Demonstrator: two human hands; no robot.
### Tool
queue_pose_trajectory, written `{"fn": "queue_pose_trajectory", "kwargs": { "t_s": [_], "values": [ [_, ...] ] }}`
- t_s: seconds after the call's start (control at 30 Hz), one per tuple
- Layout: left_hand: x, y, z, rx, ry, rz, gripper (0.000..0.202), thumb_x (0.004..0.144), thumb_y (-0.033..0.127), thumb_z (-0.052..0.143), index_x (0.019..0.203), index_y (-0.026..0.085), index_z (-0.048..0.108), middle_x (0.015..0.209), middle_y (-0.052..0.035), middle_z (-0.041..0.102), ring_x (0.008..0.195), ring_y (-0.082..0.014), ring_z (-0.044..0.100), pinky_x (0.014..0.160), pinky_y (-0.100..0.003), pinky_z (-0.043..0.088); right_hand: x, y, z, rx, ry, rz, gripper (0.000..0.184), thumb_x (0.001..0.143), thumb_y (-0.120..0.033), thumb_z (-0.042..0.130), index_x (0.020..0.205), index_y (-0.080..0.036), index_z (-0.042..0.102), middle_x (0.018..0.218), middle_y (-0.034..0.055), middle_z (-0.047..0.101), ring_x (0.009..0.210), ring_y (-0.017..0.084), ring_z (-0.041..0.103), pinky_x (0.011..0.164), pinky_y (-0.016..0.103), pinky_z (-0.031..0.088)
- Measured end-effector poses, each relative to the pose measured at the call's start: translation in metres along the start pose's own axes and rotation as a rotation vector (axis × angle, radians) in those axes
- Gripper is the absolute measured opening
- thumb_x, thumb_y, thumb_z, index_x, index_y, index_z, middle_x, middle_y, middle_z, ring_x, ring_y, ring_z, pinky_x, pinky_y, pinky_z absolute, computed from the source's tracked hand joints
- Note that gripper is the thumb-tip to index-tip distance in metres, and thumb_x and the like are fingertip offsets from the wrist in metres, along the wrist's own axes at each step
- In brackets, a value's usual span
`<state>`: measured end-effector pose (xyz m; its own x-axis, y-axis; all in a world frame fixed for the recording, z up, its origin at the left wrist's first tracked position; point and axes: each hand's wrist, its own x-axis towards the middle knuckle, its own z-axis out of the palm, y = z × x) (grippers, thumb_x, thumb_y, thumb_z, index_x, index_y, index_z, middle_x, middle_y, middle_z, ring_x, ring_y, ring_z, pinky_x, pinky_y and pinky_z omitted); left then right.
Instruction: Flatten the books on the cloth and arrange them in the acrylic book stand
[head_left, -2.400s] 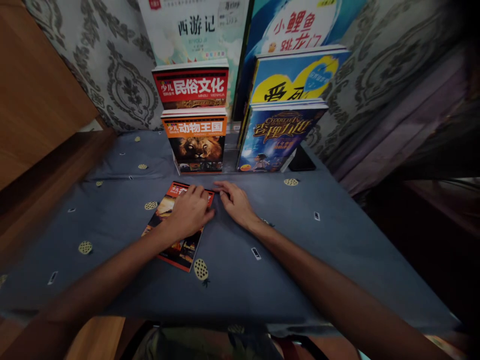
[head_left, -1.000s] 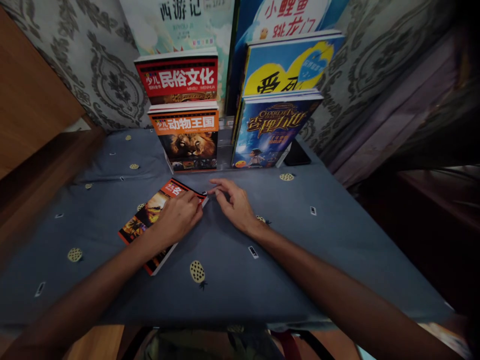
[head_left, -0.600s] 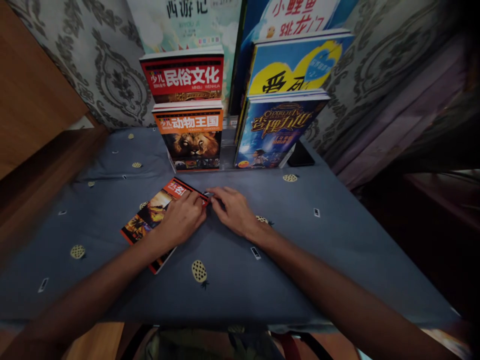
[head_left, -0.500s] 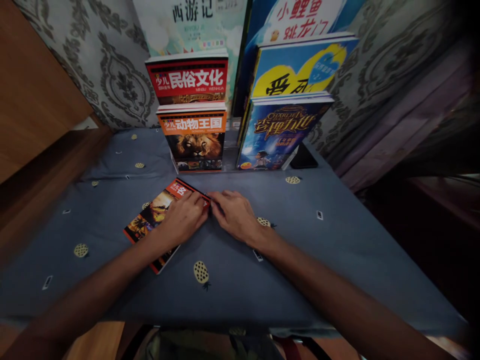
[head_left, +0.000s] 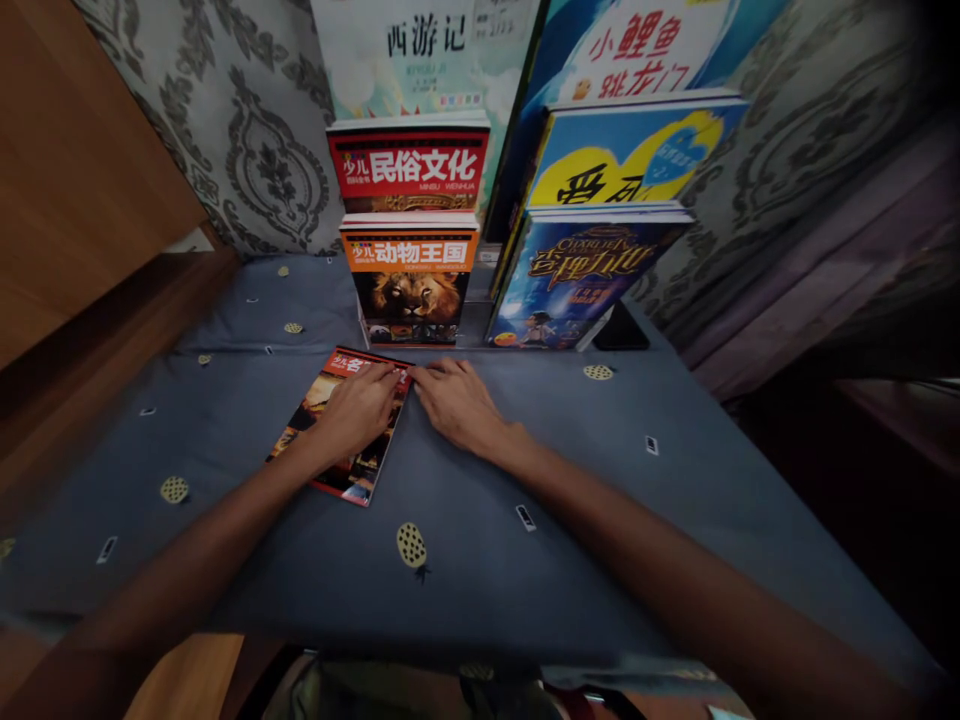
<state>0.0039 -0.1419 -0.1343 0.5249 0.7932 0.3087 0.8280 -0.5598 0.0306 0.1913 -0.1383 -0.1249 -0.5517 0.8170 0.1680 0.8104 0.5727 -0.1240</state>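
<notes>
A small paperback book [head_left: 367, 450] with a red title band and dark picture cover lies tilted on the cloth-covered table. My left hand [head_left: 352, 408] rests across its cover, fingers stretched toward the upper right corner and hiding part of the title. At that corner, my right hand [head_left: 459, 405] has its fingers bent and its fingertips against the book's edge; the rest of this hand is over the cloth. Just behind the book, an orange-titled book with a lion [head_left: 412, 295] stands upright in a clear rack.
A red book [head_left: 412, 170] and a tall pale green book [head_left: 427, 75] stand behind the lion book. To the right are a blue book [head_left: 577, 275] and a blue-and-yellow book [head_left: 630, 155]. A dark flat object [head_left: 621, 328] lies beside the rack. Patterned curtain [head_left: 270, 160] hangs behind.
The book has turned on the table, its lower end swinging right so that it lies straighter. Both hands have moved with it toward the rack. The camera view has shifted slightly.
</notes>
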Motion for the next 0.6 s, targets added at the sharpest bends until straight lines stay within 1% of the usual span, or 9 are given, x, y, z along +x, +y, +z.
{"fn": "queue_pose_trajectory", "kwargs": {
  "t_s": [0.17,0.27,0.37,0.47,0.6],
  "values": [
    [0.003,-0.01,-0.003,-0.02,-0.009,0.011,0.035,0.095,0.01,0.043,0.121,0.011,0.066,0.122,-0.0144,0.07,0.114,-0.0246,0.066,0.103,-0.043,0.053,0.014,0.001,0.007,0.063,0.06,-0.013,0.029,0.104,-0.023,0.04,0.118,-0.015,0.065,0.116,0.0132,0.074,0.111,0.029,0.059,0.09,0.042,0.039],
    [0.004,-0.014,-0.005,-0.031,-0.043,0.034,0.035,0.096,0.01,0.043,0.12,0.01,0.067,0.122,-0.0148,0.07,0.114,-0.0248,0.066,0.103,-0.044,0.052,0.016,0.0,0.012,0.081,0.084,-0.015,0.03,0.105,-0.026,0.04,0.118,-0.016,0.065,0.115,0.0131,0.074,0.11,0.029,0.058,0.089,0.042,0.04],
    [0.001,-0.017,-0.008,-0.067,-0.066,0.085,0.034,0.095,0.01,0.043,0.119,0.012,0.068,0.124,-0.013,0.07,0.116,-0.0238,0.065,0.105,-0.045,0.05,0.015,0.0,0.016,0.099,0.104,-0.008,0.03,0.104,-0.027,0.041,0.121,-0.017,0.064,0.118,0.0131,0.073,0.112,0.029,0.058,0.09,0.042,0.041],
    [-0.01,-0.014,-0.017,-0.128,-0.086,0.148,0.034,0.097,0.013,0.045,0.123,0.013,0.067,0.129,-0.0127,0.068,0.121,-0.0234,0.063,0.107,-0.044,0.05,0.012,0.001,0.02,0.132,0.115,-0.006,0.033,0.103,-0.027,0.045,0.129,-0.017,0.061,0.13,0.0141,0.069,0.121,0.031,0.056,0.096,0.045,0.041],
    [-0.036,-0.005,-0.038,-0.177,-0.174,0.207,0.032,0.099,0.022,0.052,0.126,0.013,0.066,0.132,-0.0137,0.066,0.124,-0.0247,0.062,0.106,-0.042,0.05,0.01,0.003,0.024,0.161,0.106,-0.008,0.038,0.101,-0.028,0.048,0.136,-0.016,0.058,0.142,0.0143,0.062,0.13,0.032,0.052,0.102,0.049,0.039]
  ]
}}
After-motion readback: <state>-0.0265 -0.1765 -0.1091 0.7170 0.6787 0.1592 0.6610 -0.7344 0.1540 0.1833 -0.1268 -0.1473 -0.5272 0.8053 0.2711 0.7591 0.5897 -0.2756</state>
